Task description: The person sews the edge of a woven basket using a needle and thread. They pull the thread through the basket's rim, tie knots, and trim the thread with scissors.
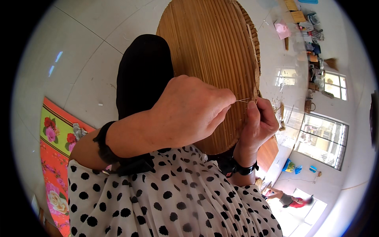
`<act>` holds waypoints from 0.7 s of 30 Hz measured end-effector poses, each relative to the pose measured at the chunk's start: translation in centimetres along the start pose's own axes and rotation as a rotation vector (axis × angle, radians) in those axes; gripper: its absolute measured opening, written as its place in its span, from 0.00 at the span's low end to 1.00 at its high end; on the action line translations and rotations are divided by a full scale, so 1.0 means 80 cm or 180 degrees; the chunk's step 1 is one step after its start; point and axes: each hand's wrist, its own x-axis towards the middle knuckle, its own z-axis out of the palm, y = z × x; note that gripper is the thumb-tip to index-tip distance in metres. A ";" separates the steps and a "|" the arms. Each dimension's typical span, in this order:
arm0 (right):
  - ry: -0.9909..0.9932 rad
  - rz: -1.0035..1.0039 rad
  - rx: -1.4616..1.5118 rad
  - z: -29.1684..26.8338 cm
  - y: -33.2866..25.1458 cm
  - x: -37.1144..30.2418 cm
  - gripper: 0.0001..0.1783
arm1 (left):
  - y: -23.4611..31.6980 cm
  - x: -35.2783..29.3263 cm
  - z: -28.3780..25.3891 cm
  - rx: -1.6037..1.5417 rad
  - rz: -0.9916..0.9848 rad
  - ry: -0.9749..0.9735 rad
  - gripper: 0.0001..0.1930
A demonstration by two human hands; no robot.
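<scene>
Across my lap lies a large brown round piece (pixel 205 35) with straight ribs, which looks like woven cane or straw. Its right side has a thick, rough rim with loose ends. My left hand (pixel 193 106) is closed over its face, the fingertips pinching a thin pale strand (pixel 242 100) that runs to the rim. At that rim my right hand (pixel 258 122) is closed, thumb and fingers pressed on the edge where the strand meets it. Whatever lies under the right fingertips is partly hidden.
Under the round piece's lower right is a brown wooden surface (pixel 268 152). A floral mat (pixel 55 170) lies at left on the tiled floor (pixel 87 75), scattered with scraps. Boxes and a broom (pixel 331 63) line the far right wall; another person (pixel 292 200) stands farther off.
</scene>
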 end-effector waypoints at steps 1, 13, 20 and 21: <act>0.0008 0.0003 0.0007 0.000 0.000 0.000 0.06 | 0.001 0.001 -0.001 0.0004 -0.0018 -0.0026 0.06; -0.0136 -0.0298 -0.0070 -0.001 -0.004 -0.005 0.06 | 0.020 0.011 -0.028 0.0577 -0.0001 -0.0544 0.05; -0.0181 -0.0293 -0.0065 0.003 -0.014 -0.007 0.07 | 0.035 0.026 -0.040 0.0711 -0.0060 -0.0819 0.04; -0.0187 -0.0300 -0.0075 0.002 -0.016 -0.006 0.06 | 0.037 0.027 -0.040 0.0709 -0.0066 -0.0763 0.04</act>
